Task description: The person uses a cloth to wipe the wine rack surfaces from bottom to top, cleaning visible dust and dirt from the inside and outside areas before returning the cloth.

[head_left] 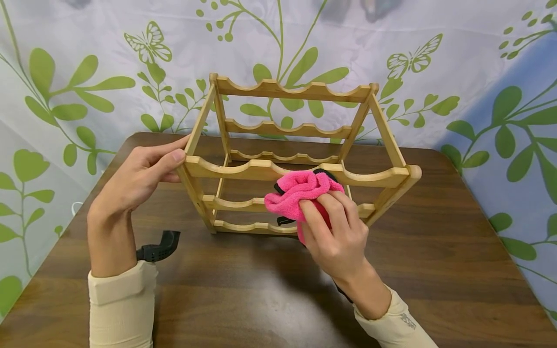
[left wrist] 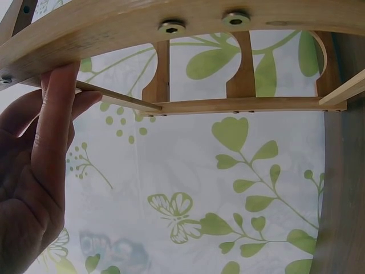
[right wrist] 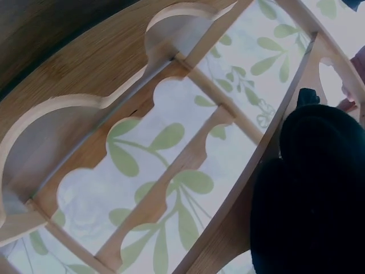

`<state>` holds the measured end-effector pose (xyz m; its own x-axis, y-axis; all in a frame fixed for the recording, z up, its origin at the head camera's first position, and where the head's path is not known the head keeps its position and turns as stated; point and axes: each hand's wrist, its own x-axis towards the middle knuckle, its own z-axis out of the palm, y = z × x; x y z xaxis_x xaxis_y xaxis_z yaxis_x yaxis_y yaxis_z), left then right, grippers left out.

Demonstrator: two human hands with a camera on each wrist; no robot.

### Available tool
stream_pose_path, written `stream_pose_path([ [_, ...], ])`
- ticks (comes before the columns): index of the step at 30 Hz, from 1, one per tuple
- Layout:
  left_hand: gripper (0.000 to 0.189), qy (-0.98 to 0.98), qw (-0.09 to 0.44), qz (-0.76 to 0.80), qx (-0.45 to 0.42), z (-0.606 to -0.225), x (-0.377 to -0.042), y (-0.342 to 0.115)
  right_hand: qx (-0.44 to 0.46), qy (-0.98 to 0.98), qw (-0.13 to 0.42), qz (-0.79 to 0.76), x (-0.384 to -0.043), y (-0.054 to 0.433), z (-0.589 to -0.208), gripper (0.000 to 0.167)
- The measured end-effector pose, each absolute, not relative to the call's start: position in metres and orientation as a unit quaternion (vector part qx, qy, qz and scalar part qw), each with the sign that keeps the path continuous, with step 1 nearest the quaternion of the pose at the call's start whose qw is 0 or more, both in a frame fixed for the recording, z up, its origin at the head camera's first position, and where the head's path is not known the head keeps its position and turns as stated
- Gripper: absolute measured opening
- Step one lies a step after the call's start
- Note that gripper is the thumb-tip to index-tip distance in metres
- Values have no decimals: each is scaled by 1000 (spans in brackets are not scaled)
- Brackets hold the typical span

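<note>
A light wooden wine rack (head_left: 226, 170) with scalloped rails stands on the table. My left hand (head_left: 130, 181) holds its front left upper corner, thumb on top and fingers around the outside. In the left wrist view, that hand's fingers (left wrist: 51, 120) reach up to the end of a rail. A bunched pink cloth (head_left: 296, 193) with dark edging is gripped in my right hand (head_left: 337, 232). The cloth lies against the middle of the front top rail and covers part of it. The right wrist view shows the rack's rails (right wrist: 102, 63) close up, with a dark shape filling the right side.
The brown wooden table (head_left: 243, 299) extends in front of the rack and to both sides. Behind it hangs a pale backdrop (head_left: 174, 29) with green leaves and butterflies. A black strap piece (head_left: 158, 247) sticks out from the left wrist.
</note>
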<state>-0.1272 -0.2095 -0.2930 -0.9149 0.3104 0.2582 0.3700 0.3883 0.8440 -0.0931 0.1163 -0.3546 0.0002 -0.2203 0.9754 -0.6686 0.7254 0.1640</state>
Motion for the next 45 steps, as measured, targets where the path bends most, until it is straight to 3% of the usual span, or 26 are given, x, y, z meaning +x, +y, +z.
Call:
stream_pose_path([
  [37,36,-824,35,-524,-212,-293,-127,-210,131,-685,676,239,-86,160,-352,16],
  [41,36,-823,33,-526,-210,-293,-126,-209,163,-647,705,240,-85,158,-349,13],
  [45,37,-824,35,-526,-209,-293,-126,-209,284,-534,767,213,-86,143,-343,17],
])
